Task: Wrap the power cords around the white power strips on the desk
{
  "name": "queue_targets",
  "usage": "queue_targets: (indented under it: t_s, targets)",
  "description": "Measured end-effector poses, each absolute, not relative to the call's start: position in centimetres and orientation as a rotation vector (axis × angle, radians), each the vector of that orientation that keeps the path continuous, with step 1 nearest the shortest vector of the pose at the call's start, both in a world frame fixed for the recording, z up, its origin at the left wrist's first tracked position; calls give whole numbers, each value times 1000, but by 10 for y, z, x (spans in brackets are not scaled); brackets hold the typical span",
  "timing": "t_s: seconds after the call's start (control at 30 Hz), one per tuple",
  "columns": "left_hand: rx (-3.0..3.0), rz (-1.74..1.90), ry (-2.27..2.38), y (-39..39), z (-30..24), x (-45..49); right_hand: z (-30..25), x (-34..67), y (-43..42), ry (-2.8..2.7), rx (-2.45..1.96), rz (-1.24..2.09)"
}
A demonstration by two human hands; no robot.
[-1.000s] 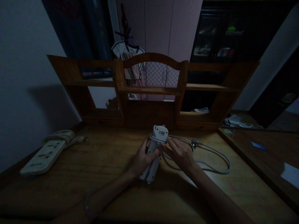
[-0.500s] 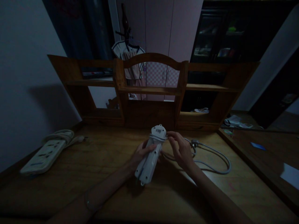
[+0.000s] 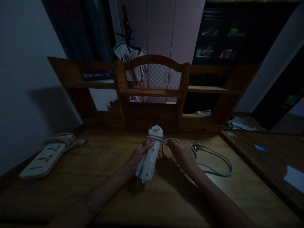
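Tilted above the desk is a white power strip [image 3: 150,158], its back with screw holes and a label turned toward me. My left hand [image 3: 142,153] is wrapped round its middle, thumb across the back. Grey cord is wound round the strip near its far end. Pinched in my right hand [image 3: 181,153], just right of the strip, is the power cord [image 3: 165,141] where it leaves those turns. The rest of the cord loops over the desk, and its plug [image 3: 196,145] lies beyond my right hand.
A second power strip [image 3: 45,160], its cord coiled at the far end, lies on the left of the wooden desk [image 3: 114,199]. A wooden shelf unit [image 3: 152,92] spans the back. At right, a lower surface holds a blue card [image 3: 261,148] and white paper [image 3: 294,178].
The strip has shifted slightly left in my left hand. My right hand has moved from the strip's edge a little down and right, drawing a length of cord out taut.
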State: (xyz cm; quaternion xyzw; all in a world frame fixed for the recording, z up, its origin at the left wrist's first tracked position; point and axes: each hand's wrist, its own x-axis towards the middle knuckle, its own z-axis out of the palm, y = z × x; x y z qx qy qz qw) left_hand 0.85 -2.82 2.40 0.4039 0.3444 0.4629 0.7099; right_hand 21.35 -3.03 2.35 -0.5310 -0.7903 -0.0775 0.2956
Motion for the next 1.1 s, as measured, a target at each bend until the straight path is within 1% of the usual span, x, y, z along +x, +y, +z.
queue_targets:
  t_s: [0.1,0.3,0.47,0.63,0.83,1.0,1.1]
  targets:
    - [978,1120,779,-22,22,7,27,217,-33,-2116,-1437,-266]
    - [1094,1132,753,-23,23,9,30,221,-35,-2110,-1383,-354]
    - [1181,1206,872,-17,16,6,33,232,-34,-2082,-1304,-413]
    - [1185,1330,1016,-3,11,-8,40,235,-41,-2161,-1258,-549]
    - [1256,1406,1137,-2,20,-13,47,230,-52,-2354,-927,-650]
    - [1570,1467,1314,-17,33,-5,47,230,-56,-2278,-818,-651]
    - [1921,1438,1454,-27,35,-1,45,229,-58,-2196,-799,-621]
